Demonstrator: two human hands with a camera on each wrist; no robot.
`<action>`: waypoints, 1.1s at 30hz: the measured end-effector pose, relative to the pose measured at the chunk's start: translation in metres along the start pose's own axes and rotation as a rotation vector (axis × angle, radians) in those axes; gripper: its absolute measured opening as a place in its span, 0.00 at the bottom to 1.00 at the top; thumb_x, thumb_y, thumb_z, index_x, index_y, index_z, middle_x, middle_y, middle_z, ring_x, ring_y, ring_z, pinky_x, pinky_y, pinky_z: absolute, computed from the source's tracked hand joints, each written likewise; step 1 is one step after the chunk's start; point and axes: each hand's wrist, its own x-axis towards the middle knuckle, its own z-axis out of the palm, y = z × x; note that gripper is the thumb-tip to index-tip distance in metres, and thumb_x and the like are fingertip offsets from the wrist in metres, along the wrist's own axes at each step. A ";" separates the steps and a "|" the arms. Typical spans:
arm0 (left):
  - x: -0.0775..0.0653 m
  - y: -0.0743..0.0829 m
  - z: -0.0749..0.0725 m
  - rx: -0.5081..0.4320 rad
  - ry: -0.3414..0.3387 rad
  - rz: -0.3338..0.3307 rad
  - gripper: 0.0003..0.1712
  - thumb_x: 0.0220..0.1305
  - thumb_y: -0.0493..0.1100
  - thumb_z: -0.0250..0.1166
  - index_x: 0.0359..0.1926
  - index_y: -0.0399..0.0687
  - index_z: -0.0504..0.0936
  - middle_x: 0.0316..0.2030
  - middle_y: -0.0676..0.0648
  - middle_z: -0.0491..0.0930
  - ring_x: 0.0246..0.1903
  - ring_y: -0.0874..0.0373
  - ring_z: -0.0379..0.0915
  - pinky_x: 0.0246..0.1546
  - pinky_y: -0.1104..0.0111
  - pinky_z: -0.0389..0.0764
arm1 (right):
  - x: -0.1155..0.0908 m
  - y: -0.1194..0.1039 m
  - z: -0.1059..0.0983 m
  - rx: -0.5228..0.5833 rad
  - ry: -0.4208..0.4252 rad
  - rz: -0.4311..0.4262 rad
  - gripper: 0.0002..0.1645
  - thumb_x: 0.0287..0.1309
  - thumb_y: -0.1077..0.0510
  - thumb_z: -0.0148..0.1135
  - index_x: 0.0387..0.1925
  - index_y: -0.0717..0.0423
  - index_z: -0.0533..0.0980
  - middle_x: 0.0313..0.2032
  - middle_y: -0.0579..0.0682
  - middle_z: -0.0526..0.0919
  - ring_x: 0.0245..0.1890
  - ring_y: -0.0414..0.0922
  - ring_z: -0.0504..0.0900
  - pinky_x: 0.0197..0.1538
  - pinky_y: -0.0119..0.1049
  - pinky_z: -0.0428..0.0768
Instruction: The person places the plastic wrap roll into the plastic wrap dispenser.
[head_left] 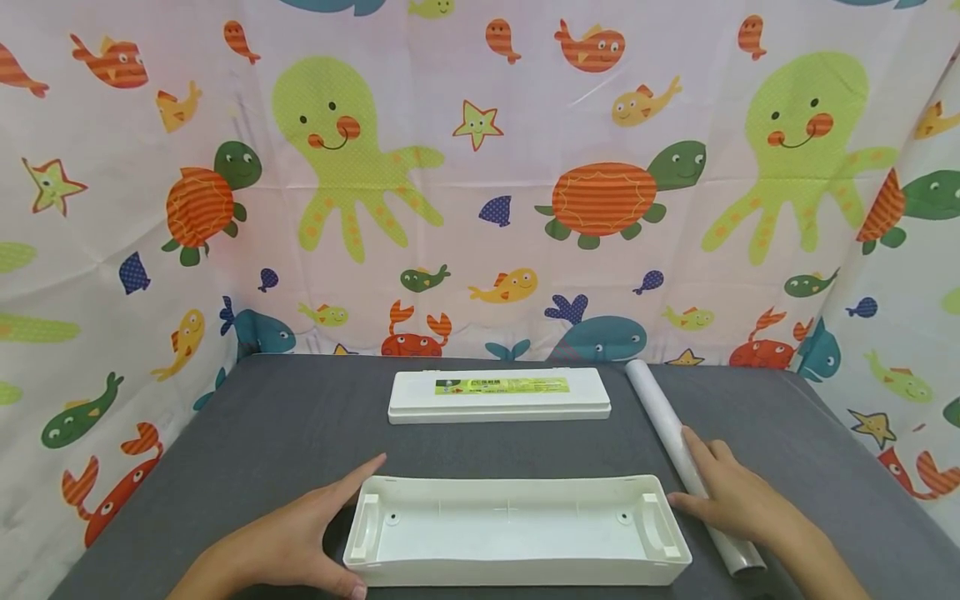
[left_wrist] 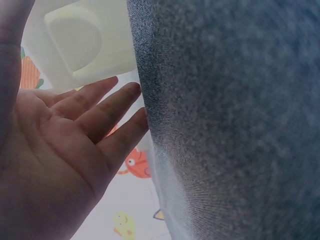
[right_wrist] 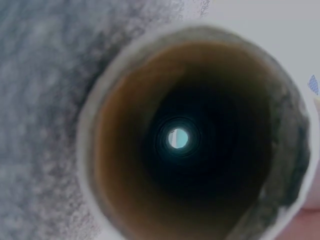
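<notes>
An open white plastic box point(head_left: 510, 575) lies lengthwise near the front of the grey table. My left hand point(head_left: 300, 525) is at its left end, thumb by the front corner and fingers extended along the end wall. In the left wrist view, those fingers point(left_wrist: 100, 112) look straight and spread beside the box end point(left_wrist: 82, 40). A roll of cling film point(head_left: 667, 425) lies slantwise right of the box. Across the roll lies my right hand point(head_left: 738, 492), thumb on its left and fingers along its right. The right wrist view looks through the roll's hollow brown core point(right_wrist: 125, 150).
Behind the box lies a long white lid point(head_left: 502, 408) with a green label point(head_left: 502, 386). Dark grey cloth point(head_left: 315, 417) covers the table. A sea-animal curtain point(head_left: 465, 217) hangs along the back and both sides.
</notes>
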 end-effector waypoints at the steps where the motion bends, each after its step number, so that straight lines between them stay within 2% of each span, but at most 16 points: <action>1: 0.000 0.000 0.000 0.000 -0.001 -0.002 0.74 0.43 0.62 0.82 0.80 0.53 0.43 0.72 0.46 0.60 0.64 0.47 0.62 0.58 0.37 0.65 | 0.000 0.000 0.000 0.003 -0.003 0.003 0.70 0.46 0.33 0.75 0.73 0.72 0.51 0.50 0.71 0.69 0.39 0.57 0.77 0.38 0.61 0.80; 11: 0.000 0.001 0.001 -0.028 -0.007 -0.018 0.74 0.43 0.60 0.82 0.80 0.52 0.42 0.73 0.42 0.58 0.64 0.44 0.61 0.58 0.34 0.63 | 0.001 0.002 0.002 0.019 -0.034 0.016 0.71 0.48 0.32 0.74 0.73 0.73 0.48 0.51 0.74 0.68 0.39 0.58 0.77 0.38 0.63 0.79; 25: 0.001 0.004 0.006 -0.063 -0.009 -0.044 0.71 0.45 0.59 0.81 0.78 0.50 0.43 0.68 0.42 0.62 0.58 0.47 0.65 0.56 0.35 0.66 | 0.000 0.004 0.001 0.018 -0.006 -0.017 0.70 0.49 0.34 0.74 0.73 0.73 0.47 0.51 0.75 0.69 0.41 0.61 0.77 0.39 0.63 0.79; 33: 0.000 0.005 0.008 -0.061 -0.003 -0.013 0.67 0.48 0.60 0.80 0.77 0.49 0.45 0.65 0.47 0.65 0.54 0.48 0.67 0.54 0.38 0.71 | -0.001 0.003 0.001 0.019 0.001 -0.020 0.66 0.52 0.39 0.74 0.73 0.74 0.47 0.50 0.75 0.70 0.41 0.60 0.78 0.39 0.62 0.79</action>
